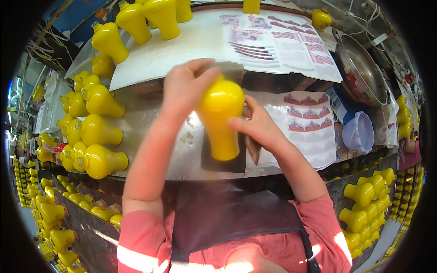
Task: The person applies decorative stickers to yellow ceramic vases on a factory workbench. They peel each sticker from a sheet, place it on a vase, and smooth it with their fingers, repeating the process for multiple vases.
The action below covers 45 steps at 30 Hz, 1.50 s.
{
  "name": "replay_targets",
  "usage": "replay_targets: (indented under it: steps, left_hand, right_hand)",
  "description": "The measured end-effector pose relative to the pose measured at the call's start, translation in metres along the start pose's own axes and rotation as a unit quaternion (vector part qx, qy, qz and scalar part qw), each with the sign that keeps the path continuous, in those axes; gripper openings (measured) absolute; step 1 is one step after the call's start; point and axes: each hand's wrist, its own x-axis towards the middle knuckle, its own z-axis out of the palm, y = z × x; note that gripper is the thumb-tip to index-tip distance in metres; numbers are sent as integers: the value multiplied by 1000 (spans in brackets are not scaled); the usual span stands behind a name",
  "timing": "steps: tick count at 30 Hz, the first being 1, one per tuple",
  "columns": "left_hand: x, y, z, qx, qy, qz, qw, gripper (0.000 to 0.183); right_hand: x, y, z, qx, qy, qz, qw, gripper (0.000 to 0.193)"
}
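A glossy yellow vase (222, 113) with broad shoulders and a narrow lower body is between my two hands, over a dark mat (223, 165). My left hand (185, 88) is curled about its top on the left, the fingertips partly hidden. My right hand (263, 123) grips the vase's right side, thumb in front and fingers behind it. Below that hand shows a brown pointed flat piece (253, 150); whether the hand holds it, I cannot tell. A blurred grey-brown patch (232, 70) appears behind the vase's top.
Several yellow vases (104, 161) lie along the worktable's left side; others (132, 22) stand on the white board (182, 54) behind. Printed pattern sheets (309, 118) lie to the right, near a pale purple basket (358, 133) and a metal basin (362, 68). More vases (368, 204) fill the racks at lower right.
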Motion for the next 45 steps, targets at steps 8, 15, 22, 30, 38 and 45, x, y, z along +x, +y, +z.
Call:
replay_targets:
  steps: [8,15,22,30,38,45]
  left_hand:
    - [-79,-88,50,-68,19,87,994,79]
    - [-74,-88,44,-345,-88,-57,933,85]
    - [-89,-84,53,-117,-14,13,993,97]
    - [-84,-91,45,-180,-62,-27,981,93]
    - [-95,-86,53,-51,8,41,998,85]
    - [-107,-79,54,-4,80,144,986,82]
  right_hand:
    - [-4,24,7,-32,92,40,994,80]
    - [-7,27,21,-56,113,-8,992,90]
    - [-22,42,4,-64,93,52,992,67]
    - [-95,68,-65,-517,266,-29,813,23]
    - [-110,96,-90,-608,247,42,753,40]
    - [-144,88,-87,-670,171,127,711,46]
